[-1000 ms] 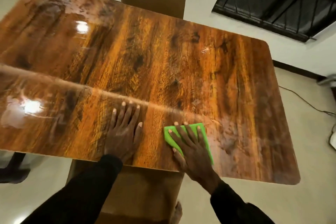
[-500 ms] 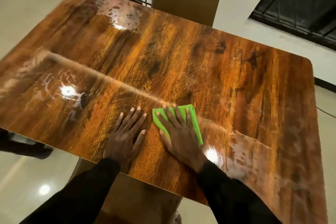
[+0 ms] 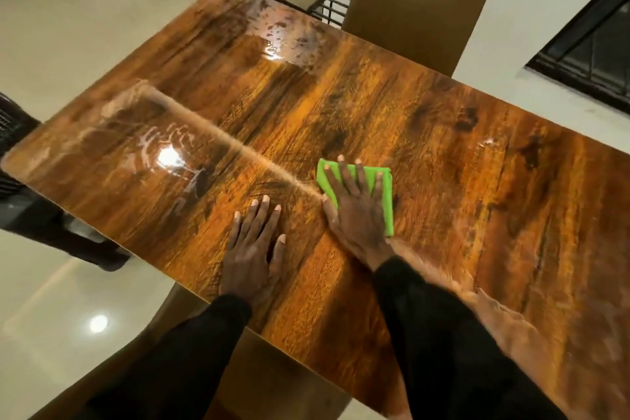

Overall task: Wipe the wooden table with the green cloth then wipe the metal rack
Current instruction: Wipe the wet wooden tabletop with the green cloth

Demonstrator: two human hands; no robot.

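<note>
Starting at the far left, a dark piece of furniture (image 3: 20, 181) stands on the pale floor (image 3: 68, 44) just beside the desk's (image 3: 443, 153) short end. Pale wiping streaks (image 3: 163, 147) shine on the desk's left part, around a lamp's reflection.

Next, the left grip (image 3: 250, 256), a bare hand, lies flat on the wood near the front edge. Its fingers are straight and slightly spread, and it holds nothing. Far beyond it, droplets (image 3: 283, 34) glisten at the back edge. The black metal rack (image 3: 332, 8) shows just behind that edge, well apart from both hands.

The right grip (image 3: 354, 215) presses flat, with straight fingers, on the green cloth (image 3: 385, 211) near the desk's middle. The cloth is a folded pad lying flat. Its far edge runs along the desk's length, and its right edge runs away from the person. The hand covers so much of it that its long axis cannot be told. Glossy bare wood lies beyond the fingertips.

A brown chair (image 3: 419, 10) stands behind the desk, and a black-barred window (image 3: 596, 54) is at far right.
</note>
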